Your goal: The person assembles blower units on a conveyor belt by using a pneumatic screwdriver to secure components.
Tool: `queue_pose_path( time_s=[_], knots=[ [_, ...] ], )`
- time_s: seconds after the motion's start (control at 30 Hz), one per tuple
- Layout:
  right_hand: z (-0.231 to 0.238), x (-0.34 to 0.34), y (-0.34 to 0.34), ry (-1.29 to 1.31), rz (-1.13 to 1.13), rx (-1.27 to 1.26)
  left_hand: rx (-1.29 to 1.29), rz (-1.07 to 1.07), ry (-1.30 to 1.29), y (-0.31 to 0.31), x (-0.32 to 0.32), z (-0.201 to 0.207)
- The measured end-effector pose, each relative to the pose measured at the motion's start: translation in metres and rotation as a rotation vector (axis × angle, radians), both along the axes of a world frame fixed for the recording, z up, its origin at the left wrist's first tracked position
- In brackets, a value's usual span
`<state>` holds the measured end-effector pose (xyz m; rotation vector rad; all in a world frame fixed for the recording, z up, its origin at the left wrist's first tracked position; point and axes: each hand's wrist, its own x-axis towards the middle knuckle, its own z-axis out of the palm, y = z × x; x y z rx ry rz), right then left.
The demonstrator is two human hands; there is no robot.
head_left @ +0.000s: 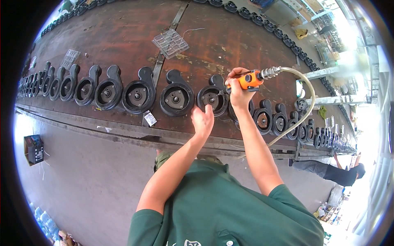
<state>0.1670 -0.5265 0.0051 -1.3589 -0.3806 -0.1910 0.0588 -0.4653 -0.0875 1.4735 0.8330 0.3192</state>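
On a long rust-brown counter (123,37) lined with black pump casings, the right hand (238,92) grips an orange air tool (249,80) at 12 o'clock over one casing (212,98), the left hand (203,121) touching its rim at 6 o'clock, fingers loosely curled.

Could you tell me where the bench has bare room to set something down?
Behind the row of black housings, the brown top is bare up to the clear tray. The row itself is crowded, most where the left hand and right hand work.
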Motion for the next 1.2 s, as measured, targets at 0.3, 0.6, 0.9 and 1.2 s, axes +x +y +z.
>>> queue_pose_path(
  time_s=[0.3, 0.6, 0.9, 1.2],
  knots=[
    [-0.011, 0.002, -0.004, 0.04, -0.044, 0.082, 0.004, -0.012, 0.054, 0.002, 0.0, 0.002],
    [-0.009, 0.001, -0.008, 0.1, 0.127, -0.028, -0.008, 0.011, 0.028, 0.0, 0.002, -0.003],
    [-0.007, 0.004, -0.008, 0.061, 0.038, 0.115, 0.061, 0.036, -0.014, 0.0, -0.001, -0.001],
    [-0.017, 0.012, -0.012, 0.068, 0.135, 0.072, 0.085, 0.0, -0.011, 0.001, 0.0, -0.015]
  ],
)
